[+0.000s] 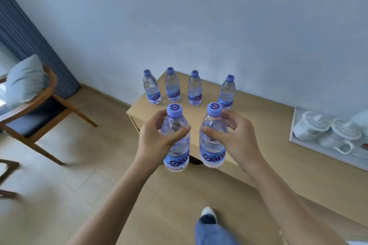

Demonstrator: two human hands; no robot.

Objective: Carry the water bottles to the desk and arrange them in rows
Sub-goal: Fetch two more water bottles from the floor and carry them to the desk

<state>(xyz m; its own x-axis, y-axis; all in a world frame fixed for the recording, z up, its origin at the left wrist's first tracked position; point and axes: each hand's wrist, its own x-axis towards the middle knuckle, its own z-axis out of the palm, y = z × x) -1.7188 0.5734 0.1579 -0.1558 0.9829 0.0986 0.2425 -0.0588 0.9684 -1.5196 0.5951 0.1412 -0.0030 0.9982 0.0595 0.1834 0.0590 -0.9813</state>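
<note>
the left hand [157, 139] grips one water bottle [176, 139] around its upper body, thumb across the front and fingers curled behind, and the right hand [231, 137] grips a second water bottle [213, 137] the same way. both bottles are upright, side by side and just apart, held over the near edge of the light wooden desk [268, 157]; whether their bases touch the surface is hard to tell, and they look carried rather than set down.

four more water bottles already stand on the desk in a row along the wall side: the leftmost [151, 88] near the desk's left corner, then a second [172, 85], a third [195, 88], and the rightmost [227, 92], which sits a little apart from the others. further right on the desk a white tray [294, 125] holds upturned white cups [310, 125]. a wooden chair [39, 105] with a pillow stands on the floor to the left.

the step in hand seems to be the delivery of a fresh pair, starting a second row in front of the first. the next move calls for lowering both bottles onto the desk in line with each other, spaced to match the back row, then loosening the fingers without tipping them.
</note>
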